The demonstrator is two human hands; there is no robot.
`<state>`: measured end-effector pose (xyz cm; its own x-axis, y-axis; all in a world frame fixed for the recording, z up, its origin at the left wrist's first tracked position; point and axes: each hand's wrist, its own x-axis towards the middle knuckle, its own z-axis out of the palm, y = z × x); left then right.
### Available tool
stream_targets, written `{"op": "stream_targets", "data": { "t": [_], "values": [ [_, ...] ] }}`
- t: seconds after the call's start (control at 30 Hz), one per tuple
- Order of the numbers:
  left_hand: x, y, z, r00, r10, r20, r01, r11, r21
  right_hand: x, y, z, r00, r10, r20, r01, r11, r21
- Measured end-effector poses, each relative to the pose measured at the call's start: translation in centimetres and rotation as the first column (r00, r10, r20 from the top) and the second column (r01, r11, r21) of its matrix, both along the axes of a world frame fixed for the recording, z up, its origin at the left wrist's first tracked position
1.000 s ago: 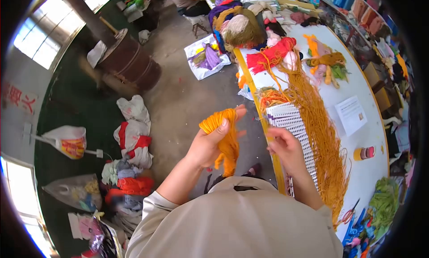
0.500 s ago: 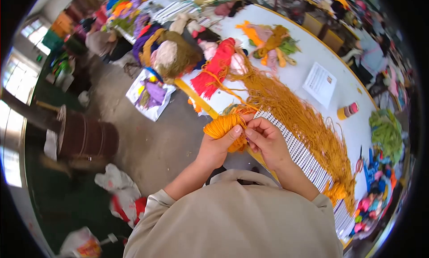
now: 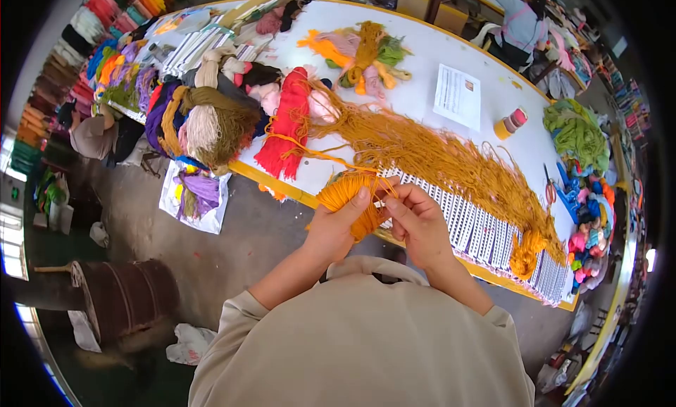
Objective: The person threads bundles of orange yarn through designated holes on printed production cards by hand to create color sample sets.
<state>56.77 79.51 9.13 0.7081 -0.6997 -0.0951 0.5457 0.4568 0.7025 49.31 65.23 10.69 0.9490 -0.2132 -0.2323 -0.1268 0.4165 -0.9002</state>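
A wound bundle of orange yarn [image 3: 342, 194] is in my left hand [image 3: 332, 229], whose fingers are wrapped round it with the thumb pressed along its side. Just to its right, my right hand [image 3: 427, 229] is closed in a pinch on strands of the same yarn at the bundle's edge. Both hands are above the table's near edge. Behind them, a long spread of loose golden-brown yarn [image 3: 436, 157] lies across the table beside a row of white printed strips [image 3: 465, 217]. An orange strand runs from the bundle towards a red yarn hank [image 3: 287, 125].
On the white table [image 3: 408, 62] are a printed sheet [image 3: 458, 97], a thread spool [image 3: 510, 123], scissors [image 3: 550, 189] and mixed hanks [image 3: 218, 118]. A rusty drum [image 3: 127, 298] stands at lower left. Two people [image 3: 98, 132] are further off, one left, one at the far right.
The camera view has turned, so the table and its yarns appear shifted left and more level. Both hands keep hold of the orange yarn in nearly the same pose.
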Motion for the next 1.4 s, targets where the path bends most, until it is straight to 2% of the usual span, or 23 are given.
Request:
{"op": "stream_targets", "data": {
  "t": [0.03,0.13,0.23,0.27,0.33,0.37,0.4,0.47,0.73,0.8,0.83,0.87,0.9,0.93,1.0,1.03,1.1,1.13,1.17,1.23,1.27,1.33,1.4],
  "values": [
    [0.0,-0.4,0.0,1.000,-0.014,-0.005,0.014,1.000,-0.007,-0.2,-0.3,0.1,1.000,-0.004,0.006,0.004,1.000,0.000],
    [-0.5,-1.7,-0.2,1.000,-0.026,-0.014,0.026,0.999,-0.028,-0.9,-1.6,0.4,0.998,-0.060,0.018,0.057,0.985,0.161],
    [-1.3,-3.5,0.4,0.994,-0.034,0.102,0.029,0.998,0.052,-1.5,-3.3,1.1,0.998,-0.049,-0.040,0.047,0.998,-0.042],
    [-1.6,-4.1,0.4,0.993,-0.036,0.110,0.031,0.998,0.052,-1.7,-3.7,1.5,0.997,-0.045,-0.066,0.040,0.996,-0.076],
    [-2.2,-5.2,0.1,0.953,-0.061,0.296,0.007,0.984,0.178,-1.7,-4.7,1.1,0.999,-0.043,-0.032,0.040,0.995,-0.092],
    [-2.4,-5.6,0.2,0.951,-0.040,0.307,-0.012,0.986,0.167,-1.8,-5.1,0.9,0.999,-0.037,-0.008,0.036,0.994,-0.107],
    [-2.5,-6.1,0.4,0.951,-0.044,0.307,-0.010,0.985,0.173,-1.7,-5.4,0.9,0.999,-0.048,0.012,0.049,0.996,-0.071],
    [-2.6,-6.8,0.9,0.986,0.023,0.165,-0.045,0.991,0.126,-1.8,-6.3,0.5,0.999,-0.044,0.017,0.045,0.998,-0.051],
    [-1.8,-7.9,0.7,0.975,0.119,0.187,-0.155,0.969,0.192,-0.7,-7.0,-0.2,1.000,0.003,0.020,-0.003,1.000,0.010],
    [-1.3,-7.7,0.3,0.974,0.166,0.154,-0.192,0.965,0.178,-0.3,-7.2,0.5,0.998,-0.046,-0.045,0.054,0.978,0.203],
    [-0.8,-7.1,-0.3,0.978,0.173,0.114,-0.189,0.970,0.151,-0.2,-7.7,0.1,0.999,-0.038,-0.009,0.039,0.957,0.288],
    [-0.3,-6.6,-0.6,0.981,0.179,0.074,-0.187,0.975,0.122,-0.1,-8.1,-0.1,0.999,-0.037,-0.010,0.038,0.957,0.287],
    [0.6,-6.1,-0.9,0.995,0.058,0.084,-0.056,0.998,-0.028,-0.1,-8.3,-0.2,0.999,-0.023,-0.030,0.030,0.970,0.240],
    [0.9,-5.8,-1.1,0.995,0.056,0.081,-0.054,0.998,-0.029,0.0,-8.4,-0.2,0.999,-0.011,-0.052,0.021,0.981,0.192],
    [1.3,-5.4,-0.9,0.997,-0.077,-0.030,0.071,0.982,-0.173,0.0,-7.7,1.2,0.995,0.047,-0.093,-0.066,0.973,-0.220],
    [1.3,-5.3,-0.7,0.997,-0.075,-0.033,0.068,0.982,-0.174,-0.2,-7.3,1.1,0.983,0.102,-0.152,-0.145,0.941,-0.305],
    [1.3,-5.5,0.2,0.984,-0.140,-0.107,0.106,0.955,-0.276,-0.1,-6.3,0.8,0.985,0.151,-0.080,-0.167,0.950,-0.265],
    [1.4,-5.4,-0.2,0.984,-0.139,-0.109,0.104,0.955,-0.279,-0.2,-6.9,0.4,0.950,0.243,-0.199,-0.296,0.904,-0.310],
    [1.6,-5.4,-0.5,0.991,-0.118,-0.058,0.100,0.962,-0.254,-0.2,-6.8,-0.3,0.949,0.244,-0.202,-0.298,0.902,-0.312],
    [1.8,-5.5,-0.8,0.995,-0.096,-0.008,0.092,0.968,-0.232,0.0,-6.5,-1.8,0.992,0.110,-0.054,-0.121,0.816,-0.566],
    [1.7,-5.7,-0.1,0.999,-0.043,0.023,0.046,0.985,-0.167,0.4,-5.7,-0.6,0.999,-0.043,-0.002,0.036,0.862,-0.505],
    [1.7,-5.9,0.0,0.998,0.006,0.055,0.000,0.995,-0.104,0.6,-6.3,-0.3,0.994,-0.082,0.077,0.108,0.884,-0.455],
    [1.4,-6.0,-0.3,0.993,0.010,0.119,-0.008,1.000,-0.020,1.0,-6.3,0.2,0.996,0.035,0.082,-0.002,0.928,-0.372]
  ]
}}
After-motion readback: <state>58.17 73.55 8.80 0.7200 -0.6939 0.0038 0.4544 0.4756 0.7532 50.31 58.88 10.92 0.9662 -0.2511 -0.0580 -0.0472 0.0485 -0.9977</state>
